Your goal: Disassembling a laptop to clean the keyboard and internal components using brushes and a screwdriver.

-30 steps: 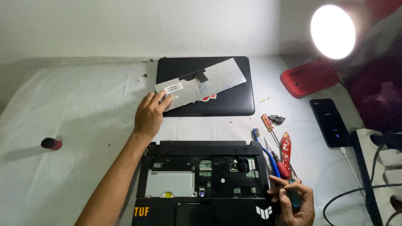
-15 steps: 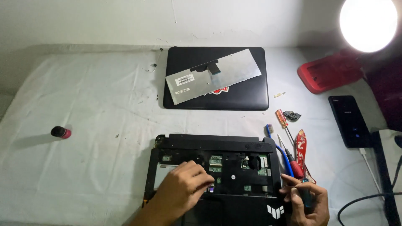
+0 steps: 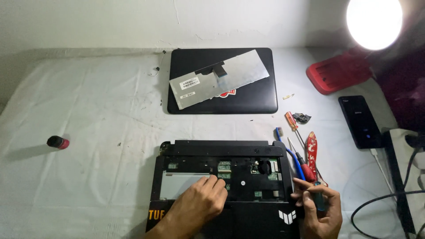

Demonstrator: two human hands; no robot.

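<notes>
Laptop base opened, keyboard removed

Laptop base point(image 3: 221, 177) lies on the counter point(image 3: 88, 132), which is covered by a white cloth, directly in front of the person. Its long axis runs left to right; the hinge edge faces away from the person and the palm rest faces toward them. The keyboard bay is uncovered, exposing a metal plate on the left and green circuit boards toward the centre and right.

Left hand point(image 3: 201, 206) rests on the base at the lower left of the bay, fingers point(image 3: 217, 182) bent and close together, their tips touching the edge of the metal plate. It holds nothing.

Right hand point(image 3: 319, 210) sits at the right front corner of the base, closed around the handle of a dark screwdriver point(image 3: 318, 201) (the tip cannot be made out).

Detached keyboard point(image 3: 220, 79) lies underside up on a closed black laptop point(image 3: 221, 99) farther back; its long axis is tilted, right end farther from the person.

Just right of the base lie three screwdrivers: a blue-handled one point(image 3: 288, 152), a red-handled one point(image 3: 305, 168) and an orange-handled one point(image 3: 291, 120), alongside a red patterned tool point(image 3: 312, 148).

A red tray point(image 3: 338, 73) stands at the rear right, under a bright lamp point(image 3: 374, 22); its contents cannot be told. A black phone point(image 3: 359, 121) lies at the right with a cable attached. A small dark bottle with a red end point(image 3: 58, 142) lies on its side at the far left.
</notes>
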